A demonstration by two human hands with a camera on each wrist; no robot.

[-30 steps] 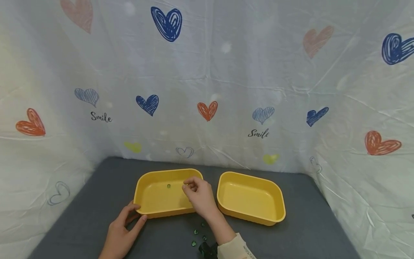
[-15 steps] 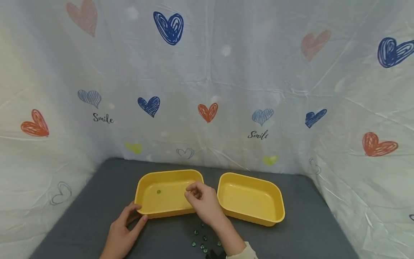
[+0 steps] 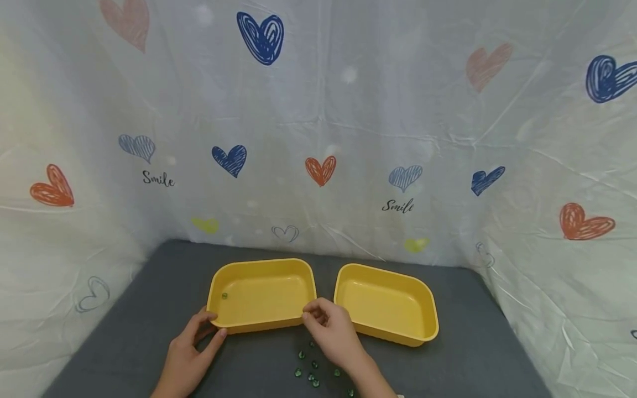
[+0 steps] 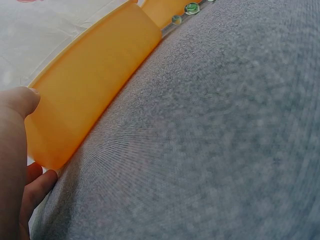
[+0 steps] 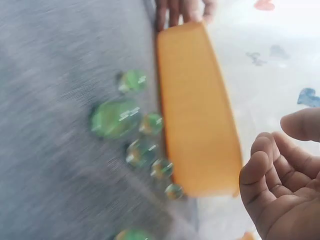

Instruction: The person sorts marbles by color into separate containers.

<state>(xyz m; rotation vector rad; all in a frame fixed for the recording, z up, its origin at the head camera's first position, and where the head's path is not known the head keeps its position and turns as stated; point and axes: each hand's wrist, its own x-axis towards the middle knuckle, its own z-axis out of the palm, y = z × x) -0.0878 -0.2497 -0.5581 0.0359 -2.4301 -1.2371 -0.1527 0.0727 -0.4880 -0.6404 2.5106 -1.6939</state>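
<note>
At the front left corner of the left yellow tray [image 3: 269, 304], my left hand [image 3: 185, 354] holds on, fingers at its side and thumb at its front; the left wrist view shows the thumb [image 4: 27, 99] against the tray wall. One green glass marble [image 3: 224, 296] lies inside that tray, near its left end. My right hand [image 3: 334, 331] hovers by the tray's front right corner, fingers loosely curled. In the right wrist view nothing sits between its thumb [image 5: 302, 125] and fingers. Several green glass marbles [image 5: 116, 118] lie on the grey cloth in front of the tray.
A second yellow tray [image 3: 393, 307] stands to the right, a narrow gap from the first. Behind both hangs a white curtain [image 3: 358, 132] printed with hearts. Grey cloth [image 3: 478, 354] covers the tabletop.
My right hand has drawn back from over the left tray toward its front right corner. The marble inside has rolled left and nearer. My left hand keeps its place.
</note>
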